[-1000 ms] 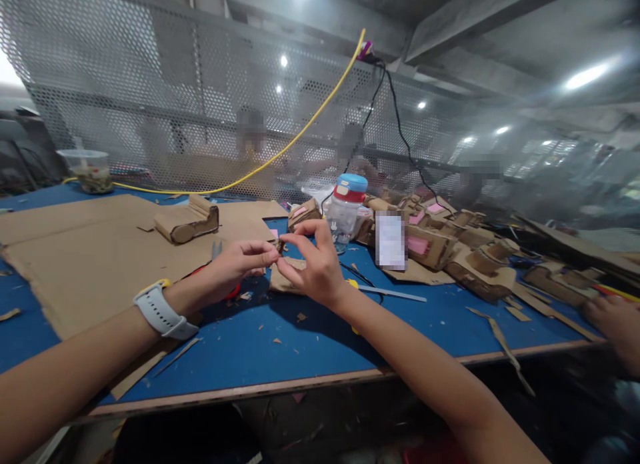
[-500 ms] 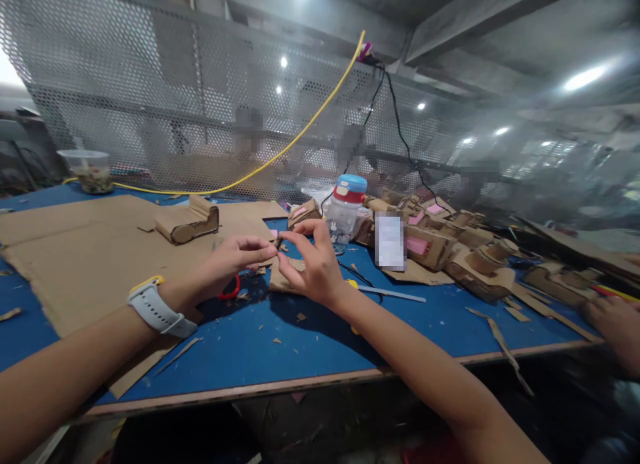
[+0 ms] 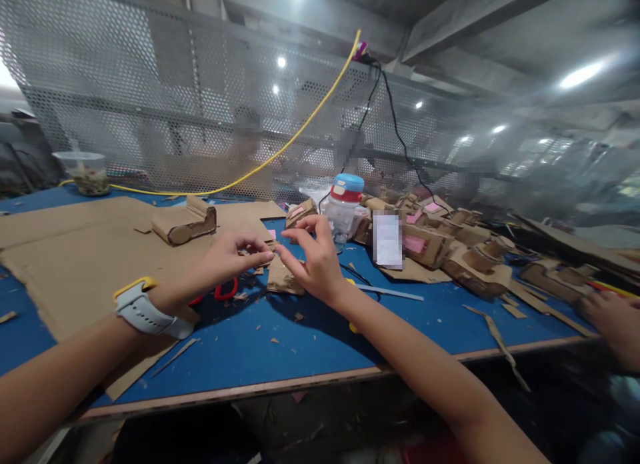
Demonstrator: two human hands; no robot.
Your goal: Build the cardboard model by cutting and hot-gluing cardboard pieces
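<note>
My left hand [image 3: 227, 261] and my right hand [image 3: 313, 264] meet fingertip to fingertip above the blue table [image 3: 280, 347]. Between thumbs and forefingers they pinch a small cardboard scrap [image 3: 273, 252], mostly hidden by the fingers. A white watch [image 3: 143, 311] sits on my left wrist. Red-handled scissors [image 3: 225, 291] lie on the table under my left hand. A flat cardboard piece [image 3: 283, 281] lies just below my right hand.
Large cardboard sheets [image 3: 75, 251] cover the left side, with a folded cardboard block [image 3: 185, 223] on them. A clear jar with a blue lid [image 3: 345, 207] stands behind my hands. Several cardboard models [image 3: 450, 244] pile up at the right. Another person's hand [image 3: 613, 327] rests at the right edge.
Both hands have dropped slightly and drawn their fingertips together on the scrap. My left arm shifted left, uncovering the red scissors handles.
</note>
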